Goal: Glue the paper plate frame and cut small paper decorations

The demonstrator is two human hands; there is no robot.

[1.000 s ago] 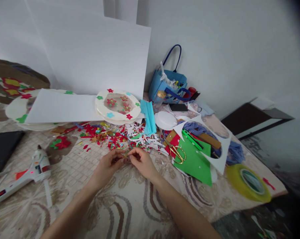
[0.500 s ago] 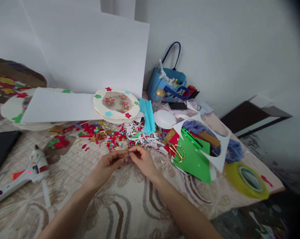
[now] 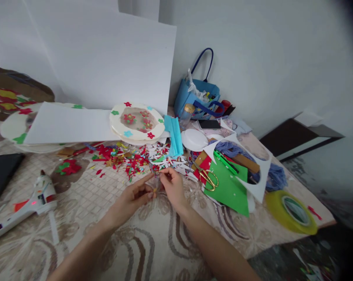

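Observation:
Over the patterned tablecloth, my left hand (image 3: 135, 197) has its thumb and curled fingers close together near a tiny yellowish piece (image 3: 155, 190), its index finger pointing out to the right. My right hand (image 3: 172, 187) is just beside it, thumb and index finger pinched; what they hold is too small and blurred to name. Behind both hands lies a heap of red, white and multicoloured paper scraps (image 3: 138, 158). Gold-handled scissors (image 3: 208, 179) rest to the right, by a green sheet (image 3: 230, 191).
A white glue gun (image 3: 44, 191) with a red light lies at left. Flower-decorated oval frames (image 3: 118, 127) stand behind the scraps. Blue mask (image 3: 175, 136), blue bag (image 3: 197, 93), green cutter (image 3: 226, 163), yarn (image 3: 276, 176) and yellow tape roll (image 3: 271, 210) are further right.
My hands have drawn slightly apart, the right one moving a little right and up. My left index finger has straightened, and the yellowish piece shows lower between the hands.

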